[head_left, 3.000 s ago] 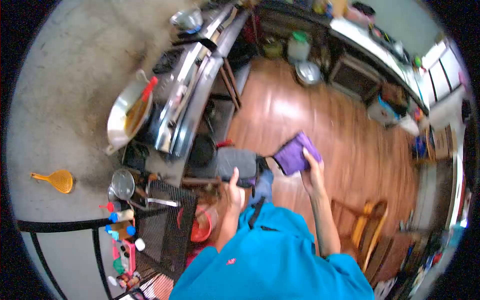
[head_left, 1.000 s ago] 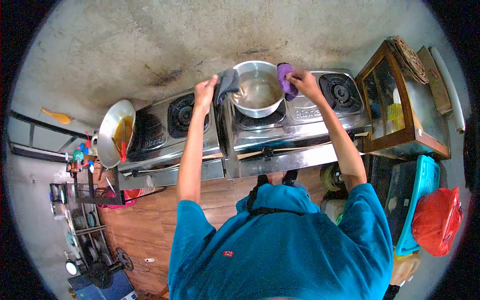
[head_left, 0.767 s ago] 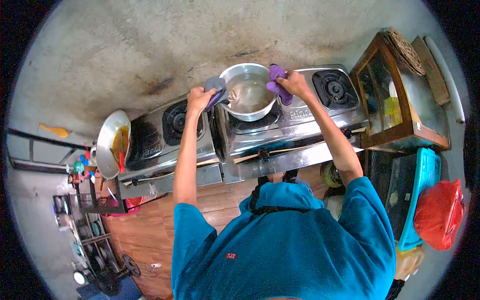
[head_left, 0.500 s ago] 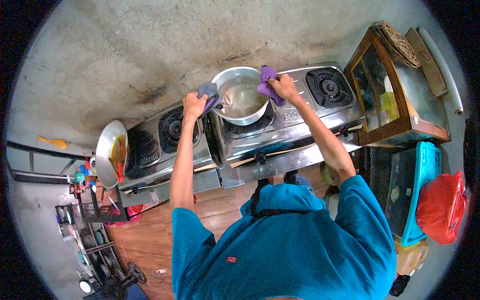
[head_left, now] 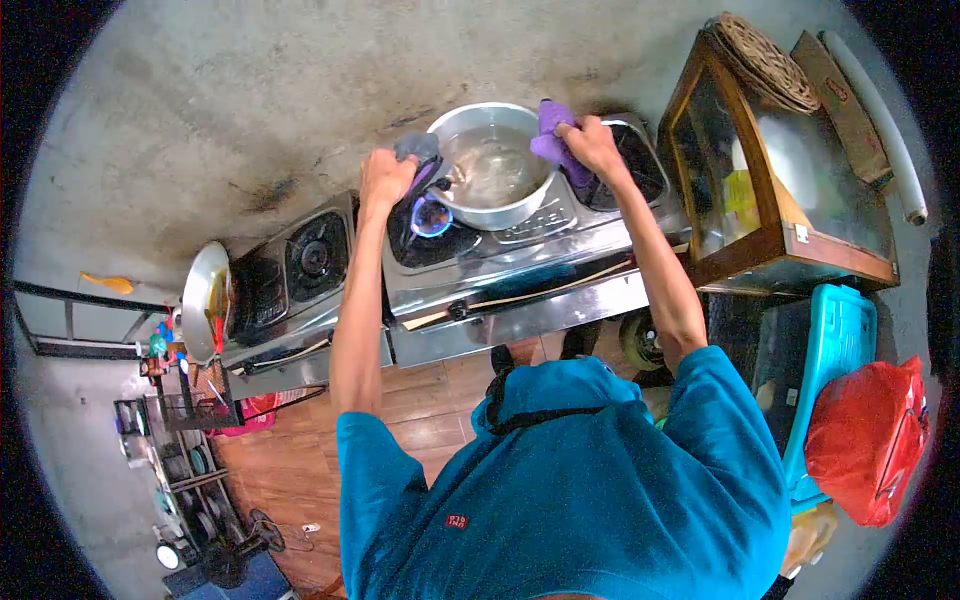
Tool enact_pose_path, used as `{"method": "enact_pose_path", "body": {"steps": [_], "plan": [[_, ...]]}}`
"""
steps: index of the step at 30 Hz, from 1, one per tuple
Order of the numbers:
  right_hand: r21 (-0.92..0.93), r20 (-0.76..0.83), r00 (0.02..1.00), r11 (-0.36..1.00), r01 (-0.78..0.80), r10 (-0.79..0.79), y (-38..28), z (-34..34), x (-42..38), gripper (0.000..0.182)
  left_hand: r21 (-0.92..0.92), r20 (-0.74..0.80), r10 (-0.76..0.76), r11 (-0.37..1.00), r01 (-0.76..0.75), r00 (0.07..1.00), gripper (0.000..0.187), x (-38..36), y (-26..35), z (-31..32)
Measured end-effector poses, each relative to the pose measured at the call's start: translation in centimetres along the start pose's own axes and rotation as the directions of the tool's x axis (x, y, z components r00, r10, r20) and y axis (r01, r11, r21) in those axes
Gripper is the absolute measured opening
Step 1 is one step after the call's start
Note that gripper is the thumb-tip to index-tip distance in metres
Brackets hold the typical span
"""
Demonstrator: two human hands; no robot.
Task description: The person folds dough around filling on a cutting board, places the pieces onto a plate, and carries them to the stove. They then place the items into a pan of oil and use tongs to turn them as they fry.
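Note:
A wide metal pot (head_left: 492, 216) of clear, steaming-looking liquid hangs above the right-hand gas stove, held at its two sides. My left hand (head_left: 387, 180) is closed round a dark grey cloth (head_left: 417, 148) at the pot's left side. On the opposite side my right hand (head_left: 593, 150) grips a purple cloth (head_left: 552, 130) against the pot. Both cloths hide the places where the pot is held. Below its left edge a lit burner (head_left: 431, 216) shows a ring of blue flame.
A second gas stove (head_left: 317, 258) stands to the left, with a wide metal pan (head_left: 203, 300) beyond it. At right are a wood-framed glass cabinet (head_left: 760, 190), a turquoise-lidded box (head_left: 835, 340) and a red bag (head_left: 868, 440). A stained wall rises behind the stoves.
The pot has moved right and up off its burner, both hands moving with it. The blue flame is now uncovered at left. My view has shifted a little to the right.

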State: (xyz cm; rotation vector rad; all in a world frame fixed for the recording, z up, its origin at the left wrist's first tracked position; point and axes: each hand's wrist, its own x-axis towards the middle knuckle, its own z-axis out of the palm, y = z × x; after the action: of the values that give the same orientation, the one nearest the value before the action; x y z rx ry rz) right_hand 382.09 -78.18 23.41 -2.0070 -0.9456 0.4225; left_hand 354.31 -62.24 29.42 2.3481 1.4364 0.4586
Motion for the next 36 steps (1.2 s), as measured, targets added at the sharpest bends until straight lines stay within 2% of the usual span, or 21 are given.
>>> {"method": "enact_pose_path", "body": {"steps": [2, 3, 7, 8, 12, 16, 19, 24, 26, 27, 29, 31, 33, 34, 35, 36], "plan": [[-0.018, 0.008, 1.000, 1.000, 0.024, -0.024, 2.0, -4.5, 0.0, 0.054, 0.040, -0.001, 0.021, 0.999, -0.021, 1.000, 0.038, 0.0, 4.0, 2.6], [-0.068, -0.047, 0.999, 0.998, 0.013, -0.016, 3.6, -5.8, 0.8, 0.053, 0.036, -0.002, 0.023, 0.999, -0.023, 1.000, 0.038, 0.0, 6.0, 3.8], [-0.094, -0.072, 0.996, 0.994, -0.054, 0.047, 8.2, -12.2, 1.6, 0.052, 0.067, 0.087, 0.036, 0.997, -0.042, 0.996, 0.038, -0.1, 13.4, 8.4], [-0.097, -0.102, 0.992, 0.992, -0.083, 0.073, 9.4, -13.4, 1.8, 0.051, 0.067, 0.055, 0.075, 0.995, -0.079, 0.996, 0.038, -0.3, 14.8, 9.7], [-0.135, -0.157, 0.980, 0.981, -0.141, 0.120, 13.3, -17.1, 3.7, 0.047, 0.061, 0.080, 0.069, 0.995, -0.074, 0.994, 0.034, 0.5, 20.3, 13.6], [-0.127, -0.246, 0.964, 0.982, -0.138, 0.104, 15.5, -17.8, 4.5, 0.043, 0.001, 0.062, 0.083, 0.997, -0.083, 0.995, 0.039, 1.6, 22.3, 17.1], [-0.107, -0.195, 0.973, 0.983, -0.148, 0.125, 16.8, -18.0, 5.0, 0.040, 0.004, 0.044, 0.062, 0.998, -0.062, 0.997, 0.039, 2.0, 23.1, 18.5], [-0.098, -0.256, 0.963, 0.989, -0.113, 0.085, 17.5, -17.2, 5.9, 0.039, -0.004, 0.077, 0.030, 1.000, -0.030, 0.997, 0.038, 2.1, 23.4, 18.1], [-0.117, -0.368, 0.930, 0.992, -0.043, -0.003, 17.3, -16.9, 5.4, 0.037, -0.054, -0.044, 0.026, 0.998, -0.028, 0.999, 0.037, 1.5, 23.5, 18.5], [-0.116, -0.356, 0.934, 0.993, -0.035, -0.009, 17.0, -16.5, 5.0, 0.037, -0.051, -0.049, 0.013, 0.999, -0.015, 0.999, 0.037, 1.0, 23.4, 18.7], [-0.068, -0.495, 0.869, 0.997, -0.046, 0.006, 16.2, -16.0, 4.0, 0.030, -0.055, -0.118, 0.016, 0.998, -0.023, 0.993, 0.036, 0.0, 23.6, 19.2], [-0.019, -0.509, 0.860, 0.999, -0.032, 0.018, 15.3, -16.0, 3.1, 0.026, -0.076, -0.174, 0.006, 0.997, -0.020, 0.985, 0.034, -1.1, 23.8, 19.5], [-0.108, -0.626, 0.769, 0.991, 0.082, -0.132, 15.6, -15.8, 3.0, 0.024, -0.180, -0.318, 0.023, 0.980, -0.085, 0.948, 0.033, -1.6, 23.7, 19.6], [-0.040, -0.651, 0.748, 0.989, 0.140, -0.132, 15.8, -15.5, 2.9, 0.023, -0.227, -0.389, 0.026, 0.966, -0.123, 0.921, 0.033, -1.8, 23.5, 19.4], [-0.064, -0.674, 0.721, 0.985, 0.158, -0.160, 15.4, -15.7, 3.1, 0.023, -0.225, -0.393, 0.021, 0.967, -0.118, 0.919, 0.033, -1.4, 23.2, 19.1], [-0.031, -0.701, 0.694, 0.979, 0.202, -0.166, 15.2, -15.8, 2.9, 0.022, -0.274, -0.474, 0.063, 0.937, -0.215, 0.878, 0.033, -1.0, 22.8, 18.8]]}}
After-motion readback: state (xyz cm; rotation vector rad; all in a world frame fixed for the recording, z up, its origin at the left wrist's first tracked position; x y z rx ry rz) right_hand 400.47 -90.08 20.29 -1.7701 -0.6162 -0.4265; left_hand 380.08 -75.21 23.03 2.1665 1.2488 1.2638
